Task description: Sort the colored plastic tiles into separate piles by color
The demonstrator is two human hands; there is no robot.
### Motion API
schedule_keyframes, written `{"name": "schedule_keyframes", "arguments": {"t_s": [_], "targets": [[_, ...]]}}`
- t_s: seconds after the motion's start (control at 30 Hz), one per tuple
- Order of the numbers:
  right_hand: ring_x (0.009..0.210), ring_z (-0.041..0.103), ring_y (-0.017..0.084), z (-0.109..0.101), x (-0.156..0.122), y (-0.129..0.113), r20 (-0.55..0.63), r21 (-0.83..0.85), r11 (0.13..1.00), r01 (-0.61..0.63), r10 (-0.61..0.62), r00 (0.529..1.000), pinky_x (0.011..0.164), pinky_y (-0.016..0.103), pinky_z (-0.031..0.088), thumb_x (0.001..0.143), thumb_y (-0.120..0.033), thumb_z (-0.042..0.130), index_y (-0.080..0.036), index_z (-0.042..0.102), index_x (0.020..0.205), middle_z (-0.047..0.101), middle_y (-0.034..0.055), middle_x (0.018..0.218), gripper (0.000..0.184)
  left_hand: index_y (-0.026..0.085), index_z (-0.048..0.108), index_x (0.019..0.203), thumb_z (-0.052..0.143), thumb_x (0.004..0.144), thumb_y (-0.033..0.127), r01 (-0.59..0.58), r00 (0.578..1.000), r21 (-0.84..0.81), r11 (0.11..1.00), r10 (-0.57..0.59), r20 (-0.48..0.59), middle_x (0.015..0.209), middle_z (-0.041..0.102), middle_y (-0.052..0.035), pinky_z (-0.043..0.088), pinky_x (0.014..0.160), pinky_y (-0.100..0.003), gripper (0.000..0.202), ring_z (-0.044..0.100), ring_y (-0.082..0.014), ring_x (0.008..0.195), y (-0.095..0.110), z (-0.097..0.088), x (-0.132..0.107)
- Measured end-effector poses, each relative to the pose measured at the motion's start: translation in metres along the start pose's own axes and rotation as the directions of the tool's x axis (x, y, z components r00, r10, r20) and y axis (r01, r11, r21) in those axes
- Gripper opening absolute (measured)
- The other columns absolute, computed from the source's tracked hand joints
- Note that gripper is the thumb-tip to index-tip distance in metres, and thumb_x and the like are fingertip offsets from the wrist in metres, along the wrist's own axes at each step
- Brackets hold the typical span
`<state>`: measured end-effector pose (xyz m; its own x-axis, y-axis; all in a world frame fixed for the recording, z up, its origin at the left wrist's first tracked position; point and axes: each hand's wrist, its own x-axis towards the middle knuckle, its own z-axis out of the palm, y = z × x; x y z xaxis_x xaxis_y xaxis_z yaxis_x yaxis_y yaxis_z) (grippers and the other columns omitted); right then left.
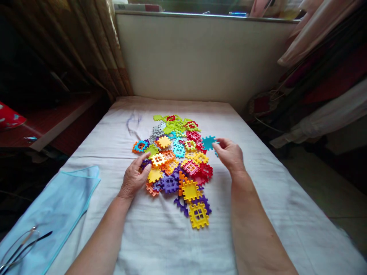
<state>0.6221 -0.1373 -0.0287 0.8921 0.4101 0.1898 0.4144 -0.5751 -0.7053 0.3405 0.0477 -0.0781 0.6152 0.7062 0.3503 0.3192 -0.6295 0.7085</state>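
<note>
A pile of several flat, toothed plastic building tiles [177, 160] in yellow, red, purple, orange, green and blue lies on a white cloth-covered table [160, 236]. My left hand [134, 176] rests at the pile's left edge, fingers curled around a purple tile [145, 163]. My right hand [230, 154] is at the pile's right edge, pinching a teal tile [208, 142] between thumb and fingers. A yellow window tile [198, 215] lies nearest to me.
A light blue cloth [61, 206] lies at the table's left edge with a pair of glasses [20, 246] on it. A cream wall panel stands behind the table, curtains hang at both sides, and a dark wooden ledge runs along the left.
</note>
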Motion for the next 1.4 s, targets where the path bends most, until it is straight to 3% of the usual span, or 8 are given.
{"name": "schedule_keyframes", "arguments": {"t_s": [0.17,0.4,0.57,0.83,1.03,1.17,1.4], "targets": [[0.069,0.062,0.022,-0.03,0.015,0.05,-0.185,-0.172,0.962,-0.213,0.181,0.966,0.068,0.034,0.047,0.072,-0.036,0.058,-0.02,0.073,0.103,0.07,0.0048,0.077,0.038,0.021,0.063,0.123,0.053,0.085,0.041,0.062,0.998,-0.017,0.998,-0.062,0.005,0.122,0.068,-0.0058,0.049,0.102,-0.038,0.044,0.065,-0.0223,0.109,0.0,-0.001,0.001],[0.079,0.062,0.026,-0.03,0.014,0.078,-0.261,-0.184,0.926,-0.33,0.278,0.925,0.075,0.039,0.048,0.075,-0.036,0.056,-0.019,0.071,0.109,0.071,0.0087,0.088,0.04,0.021,0.063,0.122,0.053,0.085,0.042,0.053,0.999,0.004,0.999,-0.053,-0.012,0.121,0.068,-0.0066,0.049,0.102,-0.039,0.044,0.065,-0.023,0.11,-0.001,-0.001,0.002],[0.092,0.061,0.028,-0.026,0.014,0.072,-0.3,-0.224,0.953,-0.205,0.132,0.945,0.083,0.042,0.048,0.079,-0.038,0.052,-0.016,0.071,0.109,0.07,0.0126,0.099,0.042,0.019,0.064,0.118,0.05,0.087,0.039,-0.016,0.989,0.088,0.996,0.028,-0.143,0.125,0.066,-0.0095,0.043,0.108,-0.042,0.04,0.06,-0.0245,0.119,-0.009,0.001,0.005],[0.091,0.061,0.027,-0.013,0.015,0.057,-0.262,-0.171,0.984,-0.055,0.008,0.965,0.084,0.042,0.048,0.075,-0.038,0.05,-0.017,0.075,0.096,0.068,0.0124,0.094,0.039,0.017,0.063,0.116,0.045,0.087,0.032,0.054,0.958,0.209,0.976,0.008,-0.286,0.125,0.065,-0.0122,0.042,0.108,-0.042,0.037,0.058,-0.0242,0.12,-0.031,-0.001,0.026],[0.092,0.062,0.027,-0.003,0.011,0.046,-0.2,-0.132,0.991,0.038,-0.064,0.978,0.086,0.041,0.048,0.075,-0.038,0.048,-0.018,0.075,0.094,0.069,0.0123,0.099,0.039,0.016,0.062,0.119,0.051,0.083,0.033,0.173,0.965,0.36,0.917,-0.084,-0.249,0.12,0.068,-0.013,0.042,0.105,-0.042,0.042,0.059,-0.0279,0.116,-0.034,0.002,0.043],[0.091,0.062,0.025,0.004,0.007,0.039,-0.112,-0.129,0.99,0.064,-0.078,0.991,0.086,0.039,0.048,0.076,-0.039,0.048,-0.018,0.075,0.093,0.07,0.0119,0.1,0.038,0.022,0.061,0.121,0.057,0.082,0.038,0.163,0.974,0.418,0.894,-0.079,-0.211,0.119,0.069,-0.0107,0.041,0.102,-0.044,0.043,0.059,-0.03,0.116,-0.032,0.005,0.043],[0.096,0.063,0.024,0.012,0.003,0.03,-0.105,-0.104,0.98,0.167,-0.178,0.978,0.091,0.038,0.047,0.078,-0.035,0.049,-0.021,0.075,0.089,0.073,0.0092,0.099,0.032,0.023,0.066,0.114,0.056,0.083,0.039,0.169,0.969,0.405,0.899,-0.076,-0.236,0.115,0.07,-0.0109,0.043,0.099,-0.046,0.036,0.061,-0.031,0.111,-0.031,0.005,0.044]]}}
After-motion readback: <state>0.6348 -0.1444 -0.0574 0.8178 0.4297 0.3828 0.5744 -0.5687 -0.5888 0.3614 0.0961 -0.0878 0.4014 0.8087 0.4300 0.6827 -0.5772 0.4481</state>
